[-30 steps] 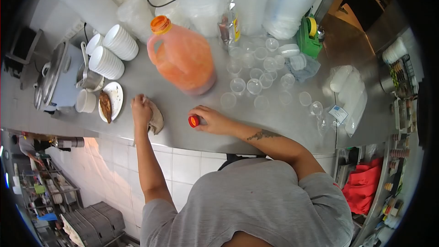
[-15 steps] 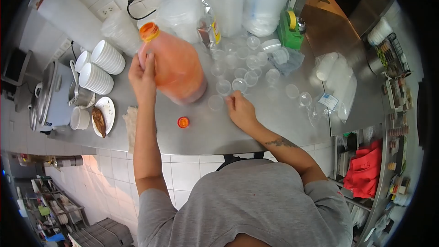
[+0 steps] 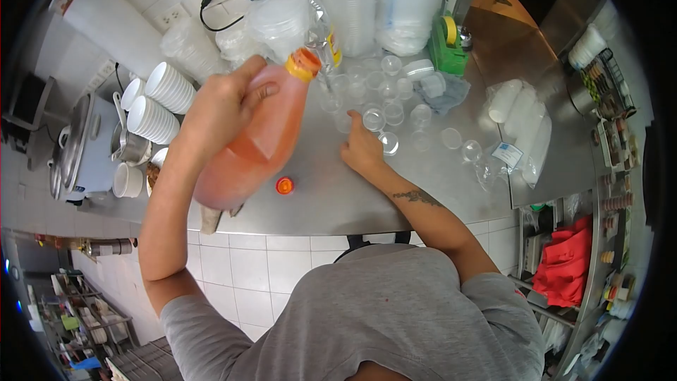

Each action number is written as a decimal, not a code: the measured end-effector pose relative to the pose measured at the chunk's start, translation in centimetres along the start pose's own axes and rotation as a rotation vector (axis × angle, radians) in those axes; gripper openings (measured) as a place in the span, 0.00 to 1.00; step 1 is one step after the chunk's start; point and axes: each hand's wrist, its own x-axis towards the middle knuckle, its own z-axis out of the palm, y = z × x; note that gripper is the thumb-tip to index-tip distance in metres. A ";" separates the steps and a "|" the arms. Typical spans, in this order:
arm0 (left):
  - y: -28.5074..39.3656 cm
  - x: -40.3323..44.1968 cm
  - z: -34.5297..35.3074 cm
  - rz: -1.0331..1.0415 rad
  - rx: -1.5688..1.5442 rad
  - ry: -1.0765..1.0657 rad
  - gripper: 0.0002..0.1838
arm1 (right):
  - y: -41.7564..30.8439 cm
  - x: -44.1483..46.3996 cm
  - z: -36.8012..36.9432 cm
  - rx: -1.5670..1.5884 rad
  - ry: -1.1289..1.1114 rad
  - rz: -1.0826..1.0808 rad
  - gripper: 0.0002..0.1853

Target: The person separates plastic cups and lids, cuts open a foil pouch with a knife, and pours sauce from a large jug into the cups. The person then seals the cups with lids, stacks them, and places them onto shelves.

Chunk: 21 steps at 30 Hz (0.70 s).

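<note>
A translucent plastic jug (image 3: 271, 130) of orange liquid hangs tilted above the counter, its uncapped, yellow-rimmed mouth pointing up and right. My left hand (image 3: 229, 99) is closed around its handle. Below the jug, the orange-red cap (image 3: 284, 185) lies on the metal surface. My right hand (image 3: 364, 147) rests by the near side of a group of small clear plastic cups (image 3: 374, 118). Its index finger stretches toward the cups and the other fingers look partly curled. Whether the fingertip touches a cup, I cannot tell.
Stacked white tubs (image 3: 154, 120) and a pot (image 3: 130, 147) stand left on the steel counter (image 3: 317, 212). Behind the cups are bagged clear containers (image 3: 416, 7) and a green tape dispenser (image 3: 448, 46). A bag of white foam cups (image 3: 522, 127) lies right. A cloth (image 3: 210, 220) lies at the front edge.
The jug has tipped over to the right, its mouth swinging right and its base coming left and nearer. My right hand has shifted slightly, its index finger now extended among the cups.
</note>
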 end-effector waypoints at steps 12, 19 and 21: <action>0.9 -2.3 4.4 0.015 0.180 -0.359 0.14 | -0.1 -3.2 -3.3 0.029 0.166 -0.249 0.36; 2.6 -1.6 5.0 -0.034 0.247 -0.535 0.14 | -1.2 -4.2 -6.0 0.031 0.099 -0.374 0.31; 2.2 -1.5 5.7 0.004 0.268 -0.535 0.15 | -1.4 -4.2 -6.5 0.047 0.078 -0.392 0.30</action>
